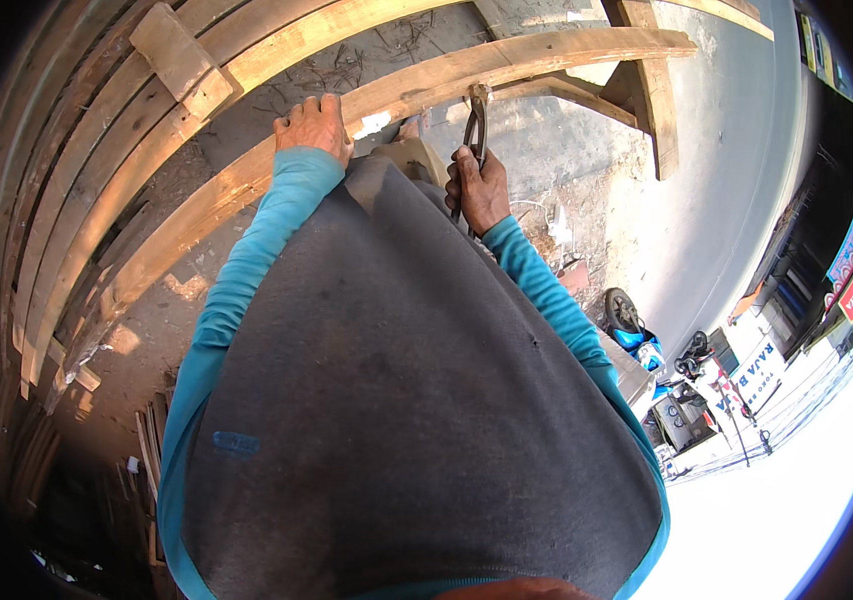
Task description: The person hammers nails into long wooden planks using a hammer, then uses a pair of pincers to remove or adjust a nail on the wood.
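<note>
A long, pale wooden plank point(526, 58) lies across in front of me, appearing curved in the wide view. My left hand point(314, 130) grips its edge, fingers bent over the wood. My right hand point(479, 190) is wrapped round the handles of dark metal pincers point(476, 125). The jaws of the pincers meet the plank's near edge, right of my left hand. Whether a nail sits between the jaws is too small to tell.
Several long boards point(96, 190) lie side by side at the left, with a short wood block point(178, 62) across them. A wooden crosspiece point(649, 100) stands at the plank's right end. Parked motorbikes point(636, 325) and a grey road point(736, 150) are farther right.
</note>
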Tool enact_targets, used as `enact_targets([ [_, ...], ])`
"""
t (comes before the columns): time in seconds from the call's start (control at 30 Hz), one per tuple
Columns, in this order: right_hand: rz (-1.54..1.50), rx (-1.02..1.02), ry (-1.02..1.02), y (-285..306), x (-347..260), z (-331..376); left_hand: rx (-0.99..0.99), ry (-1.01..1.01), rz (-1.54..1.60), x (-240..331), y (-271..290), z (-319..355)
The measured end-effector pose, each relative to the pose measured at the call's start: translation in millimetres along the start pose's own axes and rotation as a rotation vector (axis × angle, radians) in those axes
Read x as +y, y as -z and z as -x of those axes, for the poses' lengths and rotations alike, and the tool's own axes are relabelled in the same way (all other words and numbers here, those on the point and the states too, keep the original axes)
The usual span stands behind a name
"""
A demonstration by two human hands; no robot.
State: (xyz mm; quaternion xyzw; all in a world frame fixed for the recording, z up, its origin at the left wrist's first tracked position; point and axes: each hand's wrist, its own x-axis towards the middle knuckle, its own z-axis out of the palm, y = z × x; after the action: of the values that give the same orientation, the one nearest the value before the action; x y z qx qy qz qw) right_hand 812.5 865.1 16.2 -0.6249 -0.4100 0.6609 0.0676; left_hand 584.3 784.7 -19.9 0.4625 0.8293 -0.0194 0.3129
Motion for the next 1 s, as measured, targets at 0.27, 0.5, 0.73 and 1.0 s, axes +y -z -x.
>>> enact_targets([
  [0.27, 0.083, -0.124, 0.267, -11, 37, -13, -0.224, 0.034, 0.096, -11, 12, -18],
  [0.5, 0.174, -0.297, 0.04, 77, -45, 2, 0.05, -0.028, -0.023, 1, -3, 3],
  [0.73, 0.287, -0.468, -0.171, 118, -81, -36, 0.138, 0.01, -0.047, 5, -18, 10],
  [1.0, 0.361, -0.559, -0.217, 130, -81, -49, 0.255, 0.012, -0.066, 7, -29, 15],
])
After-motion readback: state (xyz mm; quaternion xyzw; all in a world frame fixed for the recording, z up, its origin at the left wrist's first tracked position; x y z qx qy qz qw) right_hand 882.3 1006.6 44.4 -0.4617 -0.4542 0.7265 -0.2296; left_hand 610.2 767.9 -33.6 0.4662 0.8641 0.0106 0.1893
